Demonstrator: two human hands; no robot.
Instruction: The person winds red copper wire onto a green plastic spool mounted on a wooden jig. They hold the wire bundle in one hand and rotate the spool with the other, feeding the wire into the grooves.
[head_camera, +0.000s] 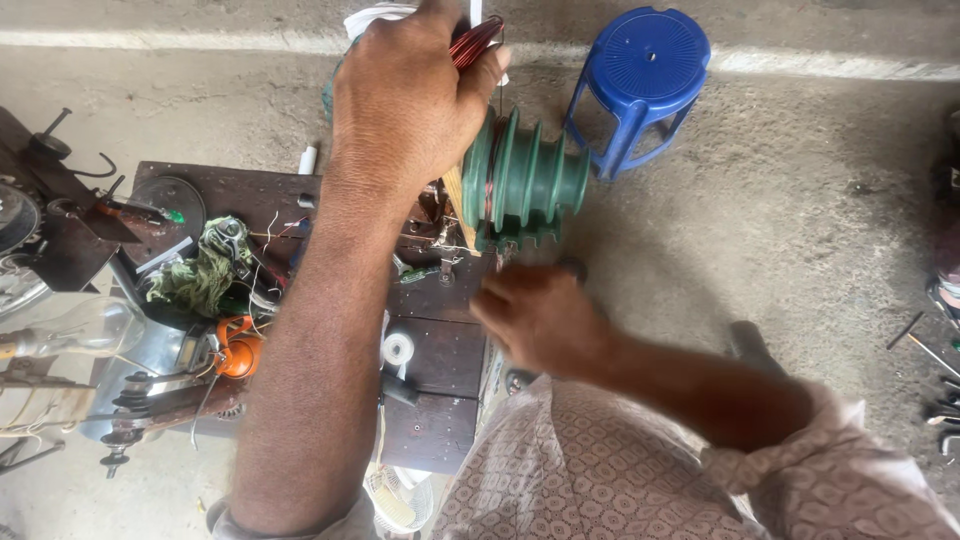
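My left hand (405, 95) reaches forward and is closed around a bundle of reddish copper wire (475, 42). The wire runs down onto a green stepped winding former (525, 178) mounted at the edge of a dark wooden board (440, 350). Reddish wire fills one groove of the former. My right hand (540, 318) is blurred, just below the former, fingers curled around what looks like a crank knob (573, 268); the knob is mostly hidden.
A blue plastic stool (640, 75) stands on the concrete floor beyond the former. On the board's left lie green rag threads (205, 270), an orange-handled tool (238, 345), a white tape roll (399, 348) and metal parts. Hand tools (940, 400) lie at far right.
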